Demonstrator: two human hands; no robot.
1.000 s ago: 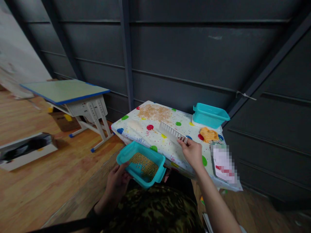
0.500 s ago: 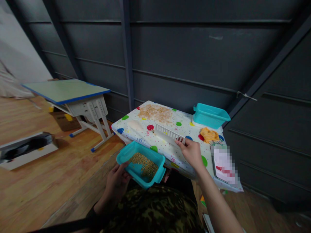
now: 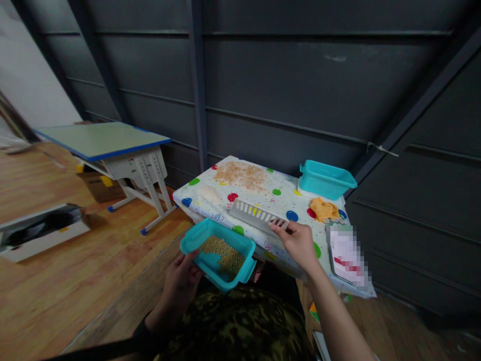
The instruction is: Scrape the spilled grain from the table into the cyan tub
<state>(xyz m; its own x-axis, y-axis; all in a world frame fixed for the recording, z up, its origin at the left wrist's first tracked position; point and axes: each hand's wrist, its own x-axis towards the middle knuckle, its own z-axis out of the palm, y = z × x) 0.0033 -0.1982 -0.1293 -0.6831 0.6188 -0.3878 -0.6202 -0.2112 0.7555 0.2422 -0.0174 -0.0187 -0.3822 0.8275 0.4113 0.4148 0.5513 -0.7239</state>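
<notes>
My left hand grips the near left rim of a teal plastic bin, held just below the table's front edge. Inside it, yellowish beans cover part of the bottom. My right hand pinches the right end of a long white slotted plastic strip, which is low over the front of the table, behind the bin. Farther back, a patch of beans lies scattered on the spotted tablecloth. A pale whitish heap, unclear in kind, is left of the strip.
At the table's back right stands a second teal bin on something white. A crumpled orange-yellow cloth and a blurred flat object lie along the right side. A green-topped desk stands left; a dark panelled wall rises behind.
My right hand has drawn the slotted strip slightly toward me, its left end moving left and down, and the strip has tilted. The bin and my left hand stay put.
</notes>
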